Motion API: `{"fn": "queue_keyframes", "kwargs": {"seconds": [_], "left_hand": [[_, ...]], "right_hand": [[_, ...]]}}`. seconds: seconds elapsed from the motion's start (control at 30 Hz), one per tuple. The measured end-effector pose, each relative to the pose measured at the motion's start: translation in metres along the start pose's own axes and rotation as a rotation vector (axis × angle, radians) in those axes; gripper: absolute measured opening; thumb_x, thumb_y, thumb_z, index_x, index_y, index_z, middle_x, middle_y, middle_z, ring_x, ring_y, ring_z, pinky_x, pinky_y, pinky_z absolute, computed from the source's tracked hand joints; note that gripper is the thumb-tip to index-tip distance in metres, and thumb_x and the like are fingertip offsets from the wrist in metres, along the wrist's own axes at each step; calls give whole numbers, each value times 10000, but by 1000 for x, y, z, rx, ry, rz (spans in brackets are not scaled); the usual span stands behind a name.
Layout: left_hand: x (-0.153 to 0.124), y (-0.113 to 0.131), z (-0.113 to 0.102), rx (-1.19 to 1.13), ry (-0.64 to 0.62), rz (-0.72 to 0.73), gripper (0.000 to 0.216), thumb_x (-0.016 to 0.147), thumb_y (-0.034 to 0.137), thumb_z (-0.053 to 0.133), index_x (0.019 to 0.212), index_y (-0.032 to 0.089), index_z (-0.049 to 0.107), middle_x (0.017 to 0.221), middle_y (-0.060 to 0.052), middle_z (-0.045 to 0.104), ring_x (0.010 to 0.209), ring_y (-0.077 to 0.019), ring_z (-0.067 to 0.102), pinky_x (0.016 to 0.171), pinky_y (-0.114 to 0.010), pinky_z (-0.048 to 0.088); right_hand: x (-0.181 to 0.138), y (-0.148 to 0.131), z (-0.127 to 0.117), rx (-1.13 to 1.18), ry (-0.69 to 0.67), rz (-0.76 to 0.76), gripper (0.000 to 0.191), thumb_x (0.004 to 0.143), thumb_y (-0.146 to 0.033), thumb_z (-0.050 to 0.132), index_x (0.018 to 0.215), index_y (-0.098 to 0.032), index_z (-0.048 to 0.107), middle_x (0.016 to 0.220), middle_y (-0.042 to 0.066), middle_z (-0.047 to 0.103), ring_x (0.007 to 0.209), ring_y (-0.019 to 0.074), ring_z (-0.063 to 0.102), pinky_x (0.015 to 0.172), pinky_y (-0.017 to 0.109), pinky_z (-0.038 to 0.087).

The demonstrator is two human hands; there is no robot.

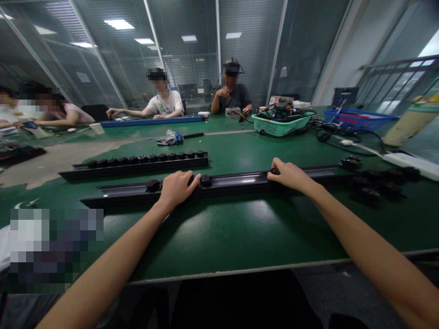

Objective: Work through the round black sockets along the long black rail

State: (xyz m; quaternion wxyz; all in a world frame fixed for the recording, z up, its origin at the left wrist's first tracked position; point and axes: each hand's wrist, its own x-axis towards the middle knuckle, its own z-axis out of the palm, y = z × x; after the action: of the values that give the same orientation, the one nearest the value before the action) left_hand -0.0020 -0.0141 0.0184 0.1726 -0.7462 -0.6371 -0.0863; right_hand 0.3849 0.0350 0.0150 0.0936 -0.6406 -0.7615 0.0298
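A long black rail [233, 182] lies across the green table [219, 228] in front of me, with small black socket modules [152, 185] seated in it. My left hand [177, 188] rests curled over the rail, its fingers pressing a module between two others. My right hand [290, 175] lies farther right on the same rail, fingers closed down on another black module [274, 171]. A second rail [137, 165] behind holds a full row of modules.
Loose black modules [377, 183] lie in a pile at the right. A teal basket of cables [279, 122], a blue tray [356, 119], a white power strip [411, 162] and a cloth [169, 138] sit farther back. Other people sit along the far and left sides.
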Motion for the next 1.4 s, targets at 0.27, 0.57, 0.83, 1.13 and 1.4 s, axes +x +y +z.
{"fn": "queue_keyframes", "kwargs": {"seconds": [0.27, 0.57, 0.83, 1.13, 1.4], "left_hand": [[0, 0, 1, -18, 8, 3, 650, 1089, 611, 254, 1023, 199, 752, 938, -126, 758, 879, -273, 710, 667, -324, 398], [0, 1, 0, -34, 2, 0, 634, 1090, 600, 269, 1018, 193, 750, 950, -133, 760, 890, -281, 715, 675, -323, 409], [0, 1, 0, -14, -5, -1, 638, 1094, 598, 263, 1033, 196, 753, 961, -128, 762, 894, -277, 718, 657, -327, 391], [0, 0, 0, -8, -4, -1, 659, 1095, 604, 251, 1017, 184, 752, 933, -135, 753, 866, -283, 713, 648, -333, 381], [1, 1, 1, -14, -4, 1, 650, 1096, 602, 258, 1019, 191, 755, 953, -136, 760, 880, -284, 713, 656, -331, 386]], "right_hand": [[0, 2, -2, 57, 3, -28, 229, 947, -449, 598, 1035, -246, 539, 989, 102, 740, 850, 262, 678, 673, 307, 425], [6, 23, -2, 47, 4, -11, 254, 913, -468, 632, 1013, -245, 563, 976, 91, 735, 860, 265, 682, 704, 325, 456], [5, 27, -6, 47, -41, -11, 244, 925, -455, 620, 1026, -243, 558, 1006, 103, 742, 889, 271, 696, 741, 338, 478], [8, 38, -2, 94, 1, -35, 230, 909, -431, 669, 1022, -244, 597, 939, 80, 746, 842, 255, 689, 740, 325, 486], [6, 41, -7, 79, -18, 17, 227, 895, -421, 691, 1016, -245, 616, 955, 74, 753, 846, 250, 695, 760, 328, 495]]}}
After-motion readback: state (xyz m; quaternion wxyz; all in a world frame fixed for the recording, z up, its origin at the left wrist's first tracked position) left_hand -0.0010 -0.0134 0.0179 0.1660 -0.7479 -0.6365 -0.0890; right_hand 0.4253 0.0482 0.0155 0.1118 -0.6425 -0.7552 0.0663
